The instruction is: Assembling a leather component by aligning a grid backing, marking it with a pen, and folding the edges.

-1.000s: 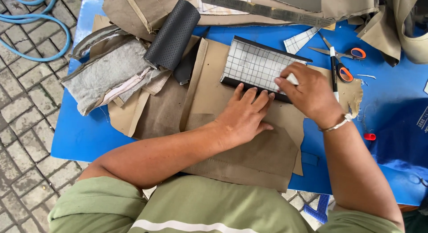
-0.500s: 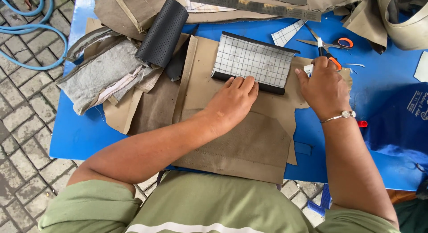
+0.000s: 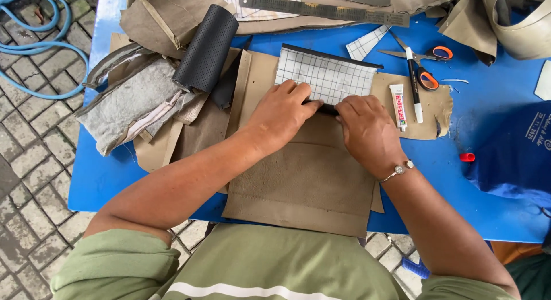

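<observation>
A white gridded panel with a black edge (image 3: 328,75) lies on a tan suede piece (image 3: 307,179) spread over the blue table (image 3: 488,202). My left hand (image 3: 281,113) presses its fingertips on the panel's near black edge. Beside it, my right hand (image 3: 367,131), with a bracelet at the wrist, also pinches that same edge, fingers touching the left hand's. Both hands rest on the suede just below the panel.
A small glue tube (image 3: 398,106), a white pen (image 3: 414,89) and orange-handled scissors (image 3: 427,65) lie to the right. A black perforated roll (image 3: 206,47) and grey fabric scraps (image 3: 129,108) sit to the left. A steel ruler (image 3: 324,10) lies at the back, a red cap (image 3: 467,157) at right.
My right hand has come back from the scissors and pen area to the panel's near edge. My left hand shifted slightly right along that edge. A glue tube now lies beside the panel.
</observation>
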